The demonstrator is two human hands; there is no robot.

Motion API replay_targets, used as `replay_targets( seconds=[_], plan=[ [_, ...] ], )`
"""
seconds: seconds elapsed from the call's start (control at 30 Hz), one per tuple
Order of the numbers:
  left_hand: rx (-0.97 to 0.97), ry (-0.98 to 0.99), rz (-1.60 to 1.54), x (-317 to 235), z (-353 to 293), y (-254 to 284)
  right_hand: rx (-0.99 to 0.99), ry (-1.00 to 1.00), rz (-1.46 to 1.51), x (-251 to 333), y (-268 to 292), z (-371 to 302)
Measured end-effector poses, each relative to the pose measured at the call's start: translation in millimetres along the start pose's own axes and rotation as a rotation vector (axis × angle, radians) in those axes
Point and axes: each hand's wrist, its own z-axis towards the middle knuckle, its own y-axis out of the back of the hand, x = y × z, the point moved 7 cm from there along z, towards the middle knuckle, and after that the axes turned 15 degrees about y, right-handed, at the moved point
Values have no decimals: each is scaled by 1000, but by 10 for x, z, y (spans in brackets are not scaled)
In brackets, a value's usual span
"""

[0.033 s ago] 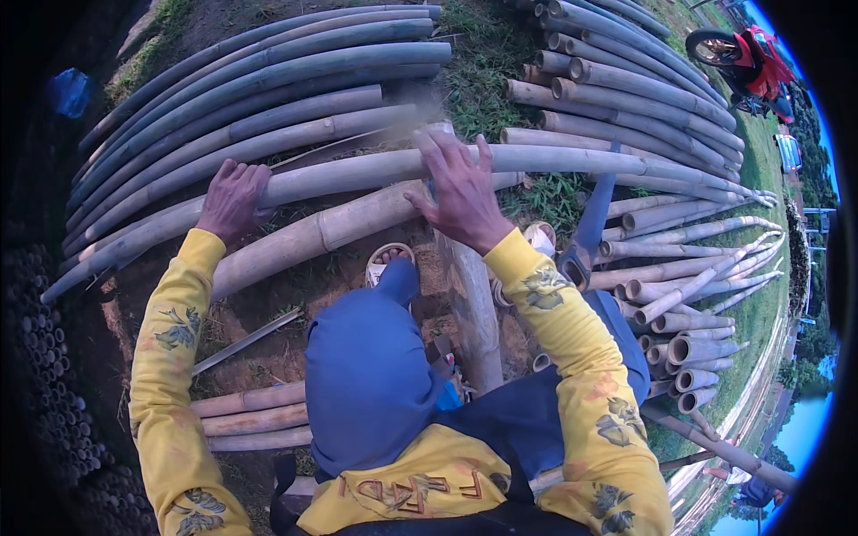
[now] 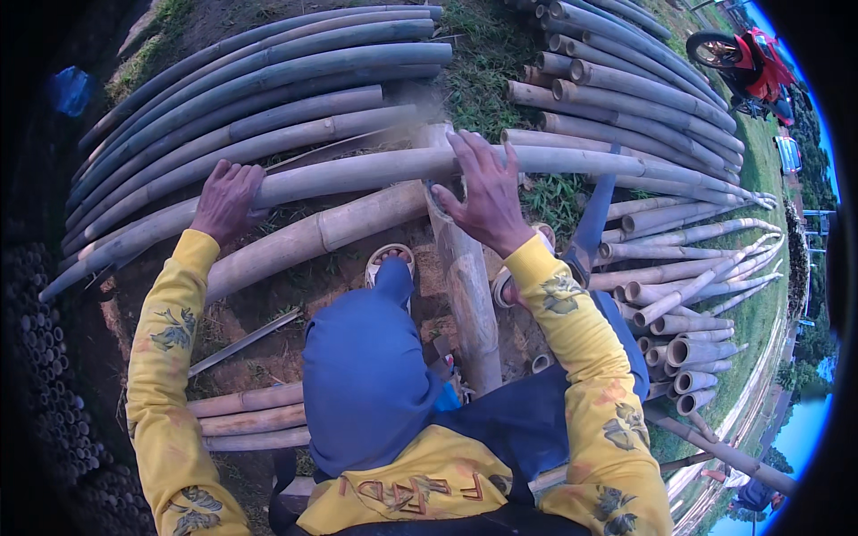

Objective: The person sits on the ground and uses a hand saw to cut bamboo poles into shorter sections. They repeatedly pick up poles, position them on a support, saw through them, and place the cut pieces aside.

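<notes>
A long pale bamboo pole lies crosswise before me, from the lower left to the far right. My left hand is closed round it left of the middle. Palm down, my right hand rests across the pole, fingers stretched over it and thumb held apart. Below that hand stands an upright bamboo post. A thicker bamboo piece slants nearer to me, its upper end beside the post. What looks like a handsaw stands right of my right hand.
Bamboo poles lie in rows at the far left, and more poles are stacked at the right. Cut lengths lie by my left knee. A red motorcycle stands at the far right. My sandalled feet are near the post.
My right hand has moved right along the pole, uncovering more of the post's top. My left hand has shifted slightly left, still closed round the pole.
</notes>
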Motion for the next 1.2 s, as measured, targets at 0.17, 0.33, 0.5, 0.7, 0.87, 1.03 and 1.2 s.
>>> replay_targets(
  seconds=[0.17, 0.33, 0.5, 0.7, 0.87, 1.03, 1.2],
  plan=[
    [110, 59, 54, 580, -243, 25, -203, -101, -92, -846, 577, -128],
    [202, 308, 163, 1366, -792, -185, -102, -60, 159, -937, 137, 727],
    [205, 473, 193, 1585, -1039, -480, 316, 81, 154, -709, -1104, 1385],
    [130, 566, 250, 1560, -1115, -761, 652, 131, -77, -671, -2197, 1500],
    [50, 588, 179, 1403, -1037, -533, 811, 50, 1, -735, -2654, 1585],
    [89, 402, 101, 997, -796, -525, 427, 358, 42, -602, -2160, 1857],
    [149, 411, 8, 818, -762, -652, 312, 376, 120, -229, -1189, 2098]
  ],
)
